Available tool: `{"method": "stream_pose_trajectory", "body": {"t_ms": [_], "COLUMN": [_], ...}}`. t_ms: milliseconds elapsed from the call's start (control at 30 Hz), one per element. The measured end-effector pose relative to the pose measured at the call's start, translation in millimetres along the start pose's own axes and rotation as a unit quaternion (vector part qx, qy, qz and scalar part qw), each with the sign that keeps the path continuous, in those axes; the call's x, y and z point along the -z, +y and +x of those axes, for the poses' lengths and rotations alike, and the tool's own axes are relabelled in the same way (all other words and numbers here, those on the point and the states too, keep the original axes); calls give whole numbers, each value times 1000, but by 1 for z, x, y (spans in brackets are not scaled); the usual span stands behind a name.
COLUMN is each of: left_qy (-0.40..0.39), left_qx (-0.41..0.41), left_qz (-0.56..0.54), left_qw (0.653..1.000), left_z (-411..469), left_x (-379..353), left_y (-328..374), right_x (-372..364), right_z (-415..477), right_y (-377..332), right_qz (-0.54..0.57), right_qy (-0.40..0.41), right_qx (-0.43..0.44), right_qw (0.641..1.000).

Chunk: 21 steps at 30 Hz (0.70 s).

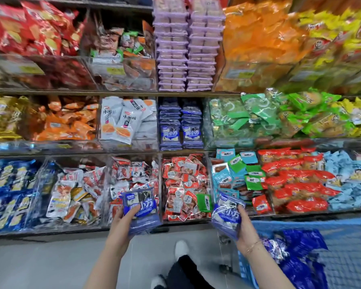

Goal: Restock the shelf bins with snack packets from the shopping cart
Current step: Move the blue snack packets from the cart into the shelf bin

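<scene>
Packets: shiny blue plastic snack packets [139, 207], each hand is clamping one stack.
Hands: left hand [123, 221], right hand [245, 224].
Risk: slippery stacks are possibly sliding apart while rising to far purple-blue bin [180, 124].

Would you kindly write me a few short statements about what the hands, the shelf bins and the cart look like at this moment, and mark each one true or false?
1. Each hand holds blue packets. True: the left hand grips one blue stack and the right hand another.
2. The matching blue packets sit in a middle-shelf bin. True.
3. The shopping cart is to the person's left. False: it stands at the lower right, beside the right arm.
4. The cart has been emptied. False: blue packets lie in it.
5. The purple trays are stacked on the bottom shelf. False: they are on the top shelf.
</scene>
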<state>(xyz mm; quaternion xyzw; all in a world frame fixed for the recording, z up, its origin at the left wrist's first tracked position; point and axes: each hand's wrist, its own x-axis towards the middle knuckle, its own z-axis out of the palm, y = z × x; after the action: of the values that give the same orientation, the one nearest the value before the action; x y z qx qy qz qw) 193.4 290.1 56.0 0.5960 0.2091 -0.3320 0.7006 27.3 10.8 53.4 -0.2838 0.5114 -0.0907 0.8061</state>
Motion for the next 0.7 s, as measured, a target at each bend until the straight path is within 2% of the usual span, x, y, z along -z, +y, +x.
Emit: {"method": "stream_pose_trajectory", "body": {"t_ms": [233, 400, 600, 700], "left_qy": [-8, -10, -17, -29], "left_qx": [2, -9, -30, -56], "left_qz": [-37, -55, -60, -47], "left_qw": [999, 998, 998, 997], "left_z": [29, 51, 67, 75], "left_x": [-35, -66, -94, -102], "left_y": [33, 57, 88, 108], "right_x": [-67, -107, -148, -169], "right_z": [37, 66, 93, 106], "right_y": [-30, -55, -69, -78], "right_qz": [-82, -103, -124, -56], "right_qy": [-60, -135, -129, -133], "right_qx": [-51, -43, -18, -6], "right_qw": [994, 985, 984, 989]}}
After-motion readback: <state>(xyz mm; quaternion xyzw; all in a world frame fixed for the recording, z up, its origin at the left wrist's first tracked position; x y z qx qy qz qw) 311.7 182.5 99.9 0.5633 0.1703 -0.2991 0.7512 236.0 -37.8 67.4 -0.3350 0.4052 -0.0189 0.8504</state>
